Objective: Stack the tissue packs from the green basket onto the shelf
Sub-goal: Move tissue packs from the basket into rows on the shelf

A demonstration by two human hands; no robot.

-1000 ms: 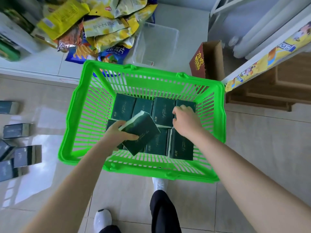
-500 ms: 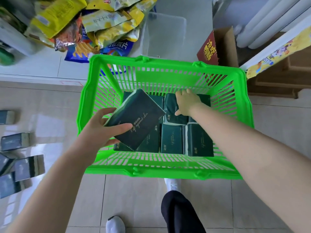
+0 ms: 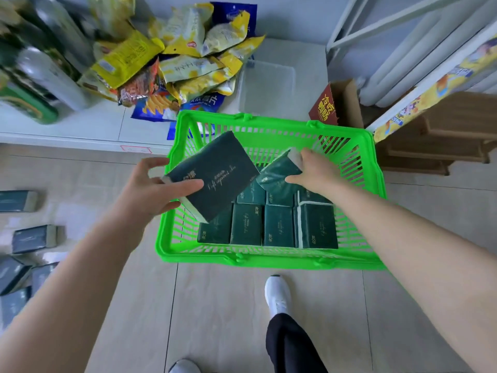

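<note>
**Two lifts at once over the green basket (image 3: pixel 269 258)**

The left hand (image 3: pixel 150 189) grips a dark tissue pack (image 3: pixel 215 173) by its end, thumb on top and fingers curled beneath, holding it tilted above the basket's left rim. The right hand (image 3: pixel 314 170) pinches a second pack (image 3: pixel 279 173) at its end, raised over the other packs (image 3: pixel 269 227) lying in rows inside the basket. Loose packs (image 3: pixel 35 238) lie on the tiled floor, left.

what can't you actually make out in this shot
Head view only.
- Back row in the green basket: covered by the left hand's tissue pack, the right hand's tissue pack and the right hand; count unclear.
- Fingers of the left hand beneath its pack: hidden by that pack.
- The floor tissue packs: blurred, cut off by the left edge.
- The bottles: blurred, labels unreadable.
</note>
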